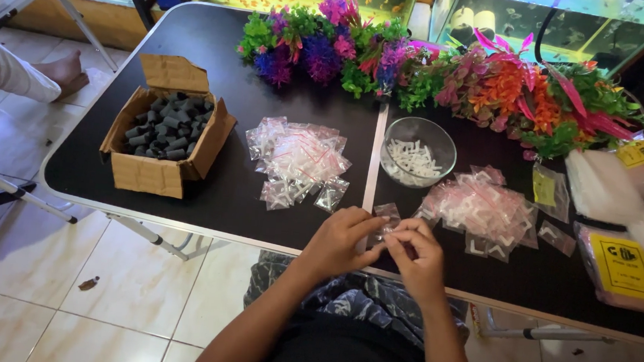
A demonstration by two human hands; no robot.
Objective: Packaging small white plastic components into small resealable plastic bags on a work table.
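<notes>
both hands — left (338, 241), right (417, 256) — pinching one small clear bag (389, 223) at table edge (203, 229)

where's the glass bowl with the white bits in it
In the head view the glass bowl sits right of the table's centre seam, just below the row of plastic plants, with a pile of small clear bags to its lower right.

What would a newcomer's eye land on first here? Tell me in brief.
The bright plastic plants along the table's far edge, in purple, green, orange and pink. Next, both hands, left hand and right hand, meeting at the near edge over a small clear bag. Heaps of bags flank a glass bowl; a cardboard box sits left.
</notes>
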